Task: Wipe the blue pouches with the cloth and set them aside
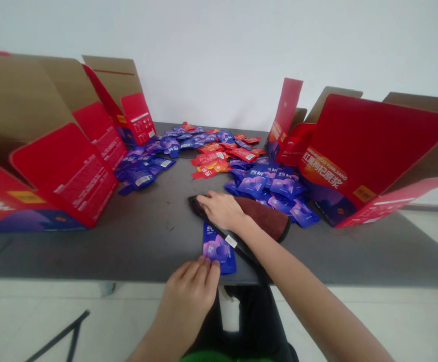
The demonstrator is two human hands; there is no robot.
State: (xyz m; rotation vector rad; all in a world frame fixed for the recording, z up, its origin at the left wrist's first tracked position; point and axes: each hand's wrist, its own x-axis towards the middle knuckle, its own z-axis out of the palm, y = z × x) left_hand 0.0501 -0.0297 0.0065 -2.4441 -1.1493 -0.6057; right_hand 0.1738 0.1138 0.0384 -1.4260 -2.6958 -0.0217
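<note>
My left hand (194, 281) is at the table's front edge, its fingers closed on the near left corner of a blue-purple sachet (219, 254). The sachet lies flat, and its far end is tucked under a black-edged, brown-lined soft item (267, 216) whose kind I cannot make out. A black strip with a small white label runs along that item's near side. My right hand (221, 207) has its fingers curled over the item's far left end. Right of it, a pile of blue-purple sachets (269, 183) touches the brown part.
Open red cartons stand at the left (79, 176) and the right (335, 156), flaps raised. Along the back of the grey table (136, 251) lie more blue sachets (169, 143) and several red-orange sachets (213, 161). A white wall is behind.
</note>
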